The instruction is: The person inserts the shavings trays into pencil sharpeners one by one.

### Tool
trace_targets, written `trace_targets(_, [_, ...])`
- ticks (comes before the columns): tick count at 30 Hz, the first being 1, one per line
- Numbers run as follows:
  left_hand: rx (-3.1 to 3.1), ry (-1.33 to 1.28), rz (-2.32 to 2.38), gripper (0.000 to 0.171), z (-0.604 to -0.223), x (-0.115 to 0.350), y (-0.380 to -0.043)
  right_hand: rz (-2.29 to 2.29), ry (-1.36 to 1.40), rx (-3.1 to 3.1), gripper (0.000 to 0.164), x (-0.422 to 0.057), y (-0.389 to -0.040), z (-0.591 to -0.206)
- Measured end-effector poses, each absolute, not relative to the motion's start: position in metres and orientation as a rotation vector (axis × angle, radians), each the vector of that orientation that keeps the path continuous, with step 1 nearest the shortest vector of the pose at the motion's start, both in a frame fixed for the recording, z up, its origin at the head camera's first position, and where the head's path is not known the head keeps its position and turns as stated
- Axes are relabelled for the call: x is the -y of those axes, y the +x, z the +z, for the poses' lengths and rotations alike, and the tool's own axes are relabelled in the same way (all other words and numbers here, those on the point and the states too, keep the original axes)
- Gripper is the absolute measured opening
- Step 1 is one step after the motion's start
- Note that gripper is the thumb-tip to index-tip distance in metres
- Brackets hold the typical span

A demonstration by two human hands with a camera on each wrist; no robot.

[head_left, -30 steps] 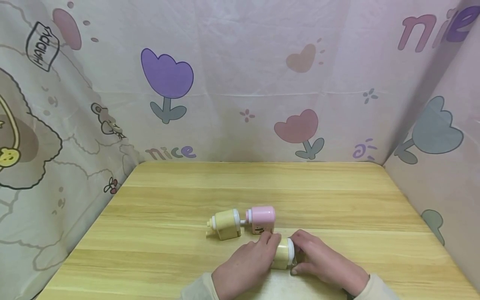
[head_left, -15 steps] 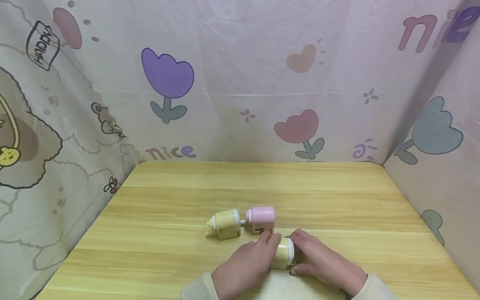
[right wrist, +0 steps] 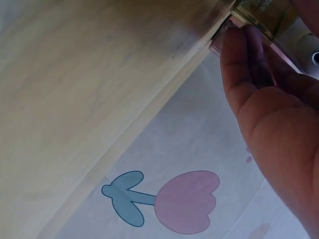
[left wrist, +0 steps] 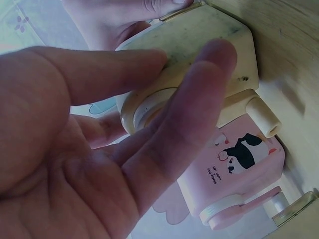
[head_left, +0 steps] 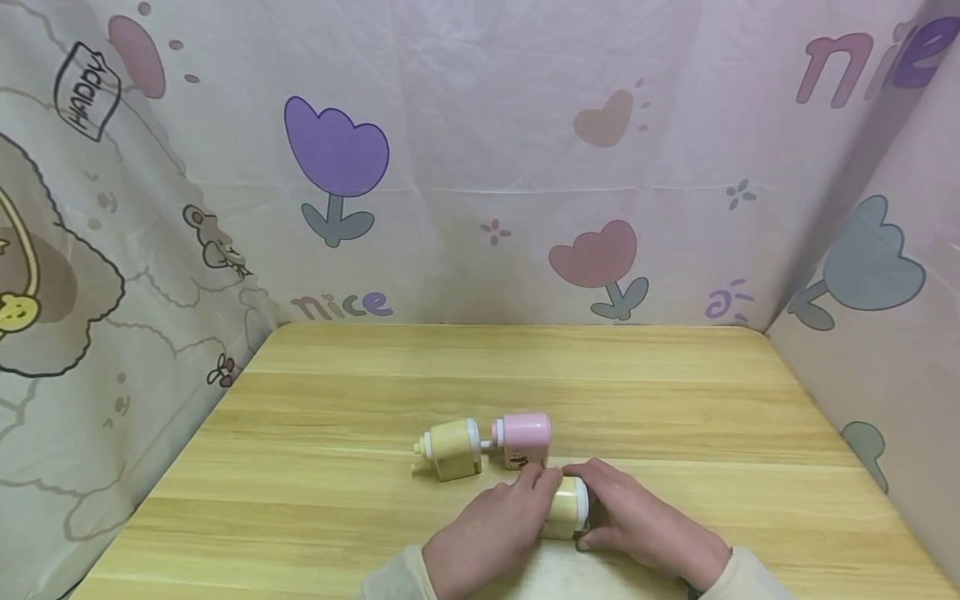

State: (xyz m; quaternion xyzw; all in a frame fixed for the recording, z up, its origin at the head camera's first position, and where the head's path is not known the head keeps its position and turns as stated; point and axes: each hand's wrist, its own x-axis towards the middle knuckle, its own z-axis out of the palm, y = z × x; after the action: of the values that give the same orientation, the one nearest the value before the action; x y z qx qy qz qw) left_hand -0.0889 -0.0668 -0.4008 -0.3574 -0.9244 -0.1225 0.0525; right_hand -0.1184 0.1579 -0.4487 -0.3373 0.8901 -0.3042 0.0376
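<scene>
A pale yellow hand-crank pencil sharpener [head_left: 564, 507] with a white rim lies on the table between both hands. My left hand [head_left: 491, 529] holds it from the crank end, thumb and fingers on either side; its crank handle [left wrist: 264, 117] sticks out past the fingers in the left wrist view. At the white-rimmed end my right hand [head_left: 648, 529] grips it with bent fingers. A translucent panel [right wrist: 264, 15] with lettering shows above the right fingertips in the right wrist view. The right palm side is partly hidden.
Just behind the left hand stands a pink sharpener [head_left: 527, 437] with a panda print. Left of it is a second yellow sharpener [head_left: 453, 450], its crank facing left. The wooden table [head_left: 337, 375] ends at a flower-printed cloth [head_left: 465, 150] on the back and sides.
My right hand has shifted slightly left along the sharpener's white-rimmed end, its fingers closer over the top. The left hand and the other sharpeners stay put.
</scene>
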Motion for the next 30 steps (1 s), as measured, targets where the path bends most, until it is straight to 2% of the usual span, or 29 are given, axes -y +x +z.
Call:
trace_targets(16, [2.771,-1.137,-0.418,0.044,-0.4004,0.0700,-0.0904,-0.932,-1.013,-2.721,0.073,-0.1543,-0.1205,-0.4473])
trace_targets(30, [2.781,-1.123,-0.413,0.045,-0.4013,0.0700,-0.0905,-0.963,-0.944,-2.686,0.078,-0.1487,-0.1236,-0.4453])
